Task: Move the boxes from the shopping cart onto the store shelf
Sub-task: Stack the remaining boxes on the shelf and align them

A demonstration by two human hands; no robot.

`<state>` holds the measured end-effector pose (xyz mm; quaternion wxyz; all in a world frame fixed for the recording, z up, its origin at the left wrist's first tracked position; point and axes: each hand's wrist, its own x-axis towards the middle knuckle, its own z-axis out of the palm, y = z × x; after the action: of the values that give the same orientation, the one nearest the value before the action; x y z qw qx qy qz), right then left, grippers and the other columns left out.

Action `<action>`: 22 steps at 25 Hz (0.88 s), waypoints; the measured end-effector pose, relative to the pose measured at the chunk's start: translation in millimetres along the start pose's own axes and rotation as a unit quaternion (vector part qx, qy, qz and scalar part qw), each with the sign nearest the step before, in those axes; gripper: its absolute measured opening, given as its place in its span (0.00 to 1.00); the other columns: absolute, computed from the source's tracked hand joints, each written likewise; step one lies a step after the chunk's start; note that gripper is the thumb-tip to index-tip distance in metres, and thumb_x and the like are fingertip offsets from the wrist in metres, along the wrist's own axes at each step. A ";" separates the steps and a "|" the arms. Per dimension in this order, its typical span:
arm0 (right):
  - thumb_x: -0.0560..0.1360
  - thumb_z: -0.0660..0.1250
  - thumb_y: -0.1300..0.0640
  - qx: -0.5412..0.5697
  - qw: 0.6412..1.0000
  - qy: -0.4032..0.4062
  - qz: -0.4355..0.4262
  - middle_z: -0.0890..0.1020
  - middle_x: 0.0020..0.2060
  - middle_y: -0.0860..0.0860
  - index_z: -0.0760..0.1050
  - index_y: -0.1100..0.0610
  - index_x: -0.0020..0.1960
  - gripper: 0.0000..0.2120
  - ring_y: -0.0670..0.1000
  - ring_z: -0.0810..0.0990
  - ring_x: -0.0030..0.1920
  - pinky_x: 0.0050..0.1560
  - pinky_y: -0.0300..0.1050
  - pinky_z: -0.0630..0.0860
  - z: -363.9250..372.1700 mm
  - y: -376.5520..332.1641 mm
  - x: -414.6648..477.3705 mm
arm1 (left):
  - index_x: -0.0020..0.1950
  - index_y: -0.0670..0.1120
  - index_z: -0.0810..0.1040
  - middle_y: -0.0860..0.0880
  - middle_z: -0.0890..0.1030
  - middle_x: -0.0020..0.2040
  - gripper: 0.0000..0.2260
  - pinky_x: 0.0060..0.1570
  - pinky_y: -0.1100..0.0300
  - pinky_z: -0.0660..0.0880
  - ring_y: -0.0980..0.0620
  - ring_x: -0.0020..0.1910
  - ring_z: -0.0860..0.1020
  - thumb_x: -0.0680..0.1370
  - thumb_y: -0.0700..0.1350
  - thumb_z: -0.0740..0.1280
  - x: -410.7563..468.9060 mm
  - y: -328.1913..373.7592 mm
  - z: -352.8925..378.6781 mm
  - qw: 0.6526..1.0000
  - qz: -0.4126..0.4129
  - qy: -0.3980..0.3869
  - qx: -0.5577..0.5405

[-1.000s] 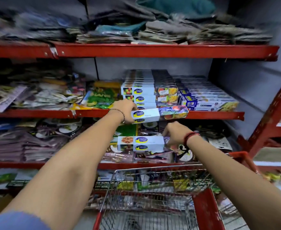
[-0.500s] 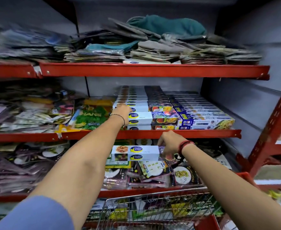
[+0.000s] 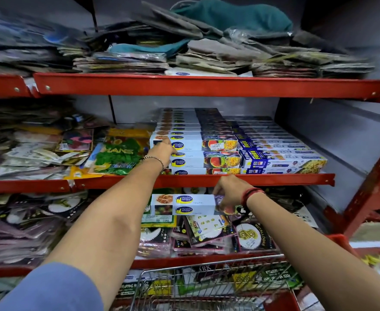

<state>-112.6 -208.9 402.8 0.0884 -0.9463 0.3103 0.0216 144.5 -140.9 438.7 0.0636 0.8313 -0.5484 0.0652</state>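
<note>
Boxes of cling film (image 3: 195, 140) sit stacked in rows on the middle shelf (image 3: 274, 178), white-and-fruit-printed ones on the left of the stack and blue-ended ones (image 3: 283, 158) just beside them to the right. The left hand (image 3: 163, 151) reaches up to the left end of the white stack, its fingers (image 3: 167, 142) loosely curled and pressed against the end of an upper box; they close around nothing that can be seen (a beaded bracelet circles the wrist). The right hand (image 3: 228, 194) hangs lower, just under the red front edge of that shelf, its fingers (image 3: 221, 204) closed over the right end of a held box (image 3: 183, 204), a long white one which lies level in front of the shelf below, its left end free in the air. Behind it, packets of party goods (image 3: 209, 234) lie in loose heaps. Folded cloths and flat packets (image 3: 218, 48) pile up on the top shelf. The wire rim of the shopping cart (image 3: 207, 265) shows at the bottom edge, near the lowest shelf; whether any boxes lie in it cannot be told.
</note>
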 end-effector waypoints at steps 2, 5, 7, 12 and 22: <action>0.63 0.82 0.56 0.005 1.000 -0.002 0.004 0.85 0.53 0.51 0.83 0.56 0.56 0.22 0.53 0.83 0.52 0.52 0.52 0.84 -1.4 1.0 1.0 | 0.71 0.48 0.76 0.42 0.73 0.66 0.22 0.61 0.50 0.76 0.40 0.63 0.76 0.77 0.36 0.70 -0.9 0.4 -0.2 1.000 0.012 0.001 0.013; 0.63 0.82 0.56 0.004 1.000 -0.003 0.006 0.85 0.53 0.51 0.83 0.56 0.56 0.23 0.53 0.83 0.52 0.52 0.52 0.84 -2.0 -0.5 1.9 | 0.72 0.50 0.75 0.42 0.73 0.66 0.23 0.62 0.47 0.76 0.40 0.64 0.76 0.78 0.37 0.69 -2.6 -0.5 0.1 0.999 0.021 0.003 0.032; 0.63 0.82 0.56 0.003 1.000 0.000 0.005 0.85 0.53 0.51 0.83 0.56 0.56 0.22 0.52 0.83 0.52 0.51 0.52 0.84 -1.3 -1.8 2.4 | 0.72 0.50 0.75 0.42 0.73 0.67 0.23 0.63 0.47 0.76 0.40 0.64 0.75 0.78 0.37 0.69 -2.7 0.3 0.6 0.999 0.020 0.003 0.033; 0.63 0.81 0.57 0.000 1.000 0.002 0.009 0.86 0.52 0.50 0.84 0.54 0.54 0.20 0.52 0.83 0.51 0.50 0.52 0.84 0.2 -4.5 2.6 | 0.72 0.51 0.74 0.41 0.73 0.67 0.24 0.61 0.46 0.77 0.39 0.62 0.76 0.78 0.35 0.68 -5.7 4.3 0.0 0.999 0.020 0.002 0.039; 0.64 0.80 0.56 -0.019 0.998 0.051 0.011 0.85 0.50 0.51 0.83 0.55 0.56 0.20 0.53 0.82 0.51 0.52 0.52 0.82 -33.6 -8.3 1.9 | 0.57 0.56 0.84 0.59 0.84 0.56 0.31 0.52 0.57 0.80 0.57 0.55 0.81 0.65 0.75 0.67 -75.4 6.5 -33.1 0.991 0.128 -0.022 -0.030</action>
<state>-106.6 -209.5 436.9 0.0542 -0.9441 0.3245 -0.0195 107.9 -69.5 458.0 0.0677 0.7529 -0.6535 0.0383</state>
